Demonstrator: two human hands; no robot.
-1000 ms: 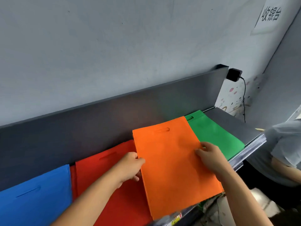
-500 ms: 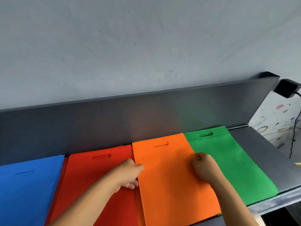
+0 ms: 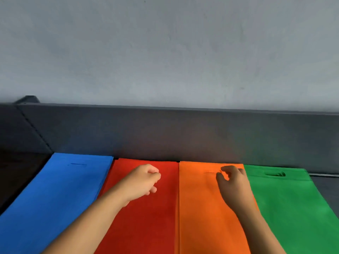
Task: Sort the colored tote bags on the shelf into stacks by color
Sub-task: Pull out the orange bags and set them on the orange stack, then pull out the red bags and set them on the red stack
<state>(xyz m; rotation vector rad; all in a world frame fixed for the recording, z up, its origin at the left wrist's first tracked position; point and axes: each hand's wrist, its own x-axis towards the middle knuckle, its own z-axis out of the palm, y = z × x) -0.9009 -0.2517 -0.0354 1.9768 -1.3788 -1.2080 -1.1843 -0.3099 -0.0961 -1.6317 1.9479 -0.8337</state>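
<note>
At your nine o'clock the bare dark shelf lies open beside the blue bags, which sit flat, top edge against the grey back panel. Next the red bags; your left hand sits over them, fingers curled, holding nothing. At twelve o'clock the orange bags butt edge to edge; your right hand hovers there, fingers loosely bent, empty. At three o'clock the green bags, then bare shelf
</note>
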